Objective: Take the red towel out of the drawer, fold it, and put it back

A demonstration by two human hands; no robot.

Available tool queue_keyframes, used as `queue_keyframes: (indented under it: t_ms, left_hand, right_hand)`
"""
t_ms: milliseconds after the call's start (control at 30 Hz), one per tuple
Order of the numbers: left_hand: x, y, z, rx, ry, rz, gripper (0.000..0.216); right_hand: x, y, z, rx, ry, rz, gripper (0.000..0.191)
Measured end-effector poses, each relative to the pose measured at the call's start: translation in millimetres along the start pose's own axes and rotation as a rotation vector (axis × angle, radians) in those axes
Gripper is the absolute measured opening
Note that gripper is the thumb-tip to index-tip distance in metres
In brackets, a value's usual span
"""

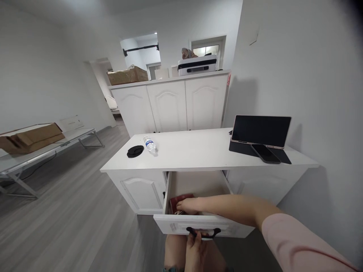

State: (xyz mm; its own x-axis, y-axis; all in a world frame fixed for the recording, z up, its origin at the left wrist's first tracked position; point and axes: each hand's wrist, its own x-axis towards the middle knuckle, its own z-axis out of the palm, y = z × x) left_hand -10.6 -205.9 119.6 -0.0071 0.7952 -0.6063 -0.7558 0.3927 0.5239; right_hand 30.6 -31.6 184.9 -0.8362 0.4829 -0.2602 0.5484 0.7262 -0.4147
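A white drawer (167, 224) stands pulled out from beneath the desk top. My left hand (195, 251) is closed on its black handle (217, 231), thumb and fingers at the handle's left end. My right hand (188, 205) reaches over the drawer front, down inside at the left. Its fingers curl beside a flat, dark red item (181, 197), perhaps cloth or a pouch. Something pale and striped shows under the fingertips, too small to name. The drawer front hides the lower part of this hand.
On the white desk (187, 151) are a water bottle (150, 145) lying down, a black disc-like item (135, 151), a propped tablet (261, 130) and a phone (266, 153). Behind stands a white cabinet (167, 104). At left, a table carries a cardboard box (36, 138).
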Motion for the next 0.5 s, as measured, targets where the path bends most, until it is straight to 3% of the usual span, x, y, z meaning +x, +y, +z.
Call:
queue_keyframes:
  t_ms: [67, 200, 500]
  left_hand:
    - [-2.9, -0.1, 2.0, 0.006, 0.004, 0.011, 0.037]
    - [-10.8, 1.8, 5.9, 0.017, -0.019, 0.042, 0.037]
    - [-7.3, -0.6, 7.5, 0.012, 0.018, 0.059, 0.044]
  right_hand:
    - [4.0, 4.2, 0.8, -0.087, -0.013, -0.031, 0.031]
    - [13.4, 14.2, 1.1, -0.231, 0.044, 0.052, 0.03]
    - [41.1, 31.8, -12.1, -0.215, 0.024, 0.238, 0.067]
